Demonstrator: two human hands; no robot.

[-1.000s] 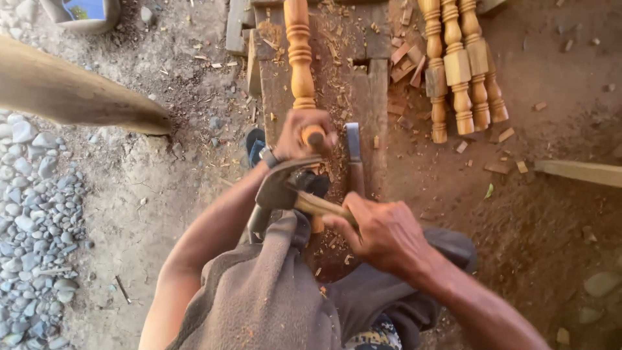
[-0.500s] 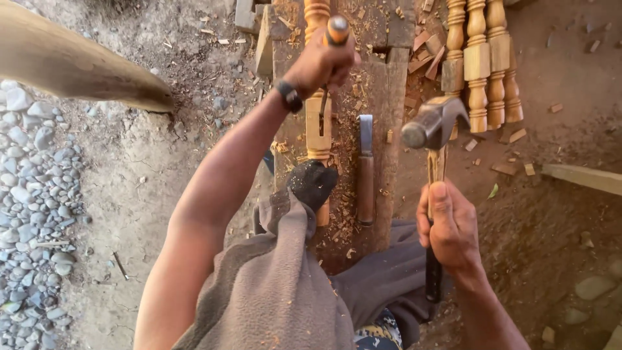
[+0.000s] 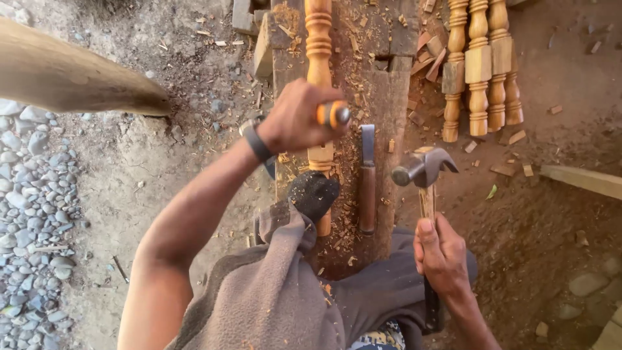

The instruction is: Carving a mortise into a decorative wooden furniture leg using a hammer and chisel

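Left hand (image 3: 295, 120) wrapped around orange-handled chisel (image 3: 332, 114), set against turned spindle (image 3: 319, 71) lying lengthwise on plank worktop (image 3: 389, 97). Right hand (image 3: 440, 253) gripping wooden handle of claw hammer (image 3: 424, 170), head raised just right of worktop (not touching anything). Dark shoe toe (image 3: 313, 192) pressing on spindle's near end. Second chisel (image 3: 367, 175) flat on worktop beside spindle. Finished spindles (image 3: 481, 65) grouped on dirt, upper right.

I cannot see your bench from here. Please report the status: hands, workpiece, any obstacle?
Left hand grips chisel handle over turned spindle. Right hand holds claw hammer, raised beside it. Shoe pins spindle. Spare chisel lies alongside.
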